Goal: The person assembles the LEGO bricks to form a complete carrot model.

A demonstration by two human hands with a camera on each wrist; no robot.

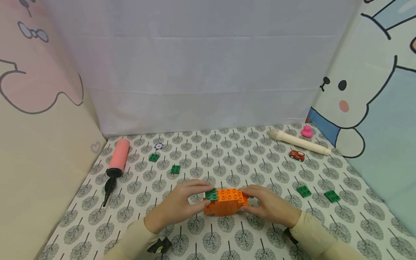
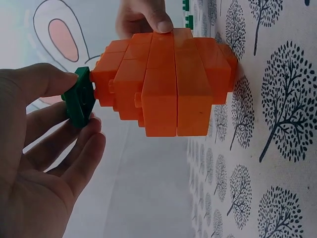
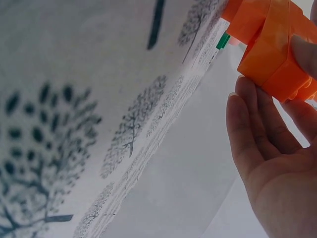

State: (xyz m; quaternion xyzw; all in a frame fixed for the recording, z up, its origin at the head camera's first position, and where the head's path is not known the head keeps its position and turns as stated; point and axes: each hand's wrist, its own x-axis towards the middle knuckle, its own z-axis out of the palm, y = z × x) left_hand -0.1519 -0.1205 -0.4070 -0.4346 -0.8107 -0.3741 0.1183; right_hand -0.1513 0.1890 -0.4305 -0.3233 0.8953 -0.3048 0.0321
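A stepped body of orange toy building bricks stands at the front middle of the table, studs up. My left hand pinches a green building brick between thumb and fingers at the upper left end of the orange bricks. In the left wrist view that green brick is tilted, right up against the studs of the orange bricks; whether it is pressed on, I cannot tell. From the other side my right hand grips the orange bricks, its thumb on the near face. The right wrist view shows its fingers beneath them.
Loose green bricks lie at left and right. A pink cylinder with a black nozzle is far left, near a blue-and-white disc. Back right are a cream rod, a pink duck and a red toy car.
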